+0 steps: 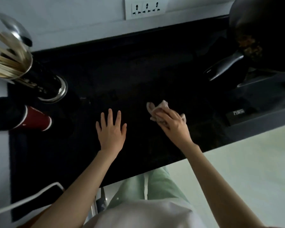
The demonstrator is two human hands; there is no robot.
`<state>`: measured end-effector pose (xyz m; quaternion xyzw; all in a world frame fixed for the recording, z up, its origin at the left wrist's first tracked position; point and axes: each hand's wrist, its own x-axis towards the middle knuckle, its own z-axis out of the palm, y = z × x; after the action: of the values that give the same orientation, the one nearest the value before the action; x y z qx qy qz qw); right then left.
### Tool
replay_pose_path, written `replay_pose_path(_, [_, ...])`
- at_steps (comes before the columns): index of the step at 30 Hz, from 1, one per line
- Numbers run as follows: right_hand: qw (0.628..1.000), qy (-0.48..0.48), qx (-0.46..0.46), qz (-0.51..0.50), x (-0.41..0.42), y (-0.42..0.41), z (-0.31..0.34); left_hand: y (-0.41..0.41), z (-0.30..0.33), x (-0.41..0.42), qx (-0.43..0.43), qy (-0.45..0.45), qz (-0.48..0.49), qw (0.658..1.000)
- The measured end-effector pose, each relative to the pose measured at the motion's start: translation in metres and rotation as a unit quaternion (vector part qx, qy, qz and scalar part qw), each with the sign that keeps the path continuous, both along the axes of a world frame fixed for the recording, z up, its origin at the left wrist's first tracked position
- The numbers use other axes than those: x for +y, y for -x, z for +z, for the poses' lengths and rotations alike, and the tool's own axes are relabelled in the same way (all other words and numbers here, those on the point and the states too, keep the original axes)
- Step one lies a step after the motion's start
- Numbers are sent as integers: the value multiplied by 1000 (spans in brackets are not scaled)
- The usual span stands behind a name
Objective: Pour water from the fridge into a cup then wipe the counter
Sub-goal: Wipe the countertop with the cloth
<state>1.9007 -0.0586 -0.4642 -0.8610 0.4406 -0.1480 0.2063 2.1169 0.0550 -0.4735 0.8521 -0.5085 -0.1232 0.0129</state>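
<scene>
A black counter (122, 76) fills the middle of the view. My right hand (173, 125) presses a crumpled pale pink cloth (156, 108) onto the counter right of centre, fingers closed over it. My left hand (111, 129) lies flat on the counter beside it, fingers spread, holding nothing. A red cup (34, 119) with a dark rim stands at the left edge of the counter, well apart from both hands.
A metal holder with chopsticks and a ladle (23, 66) stands at the back left. A dark wok (262, 38) with a handle sits on a stove at the right. A wall socket (146, 8) is behind. A dark phone-like object (39, 199) lies at the front left.
</scene>
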Motion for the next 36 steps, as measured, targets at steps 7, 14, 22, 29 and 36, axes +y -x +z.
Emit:
replay_pose_path(7, [987,8,-3,-159,-19,99,-2,0,5,0,20,-12,-12,1000])
replay_pose_path(14, [982,-8,70,-176,-45,48,4,33,11,-12,27,49,-166,985])
replay_pose_path(22, [991,49,-5,-125,61,76,0,70,-2,-17,30,6,-277,960])
replay_pose_path(29, [972,48,-10,-229,40,153,-7,68,-2,-16,16,-14,-304,953])
replay_pose_path(36, [962,-13,27,-273,2,134,0,82,19,-19,21,-34,-290,956])
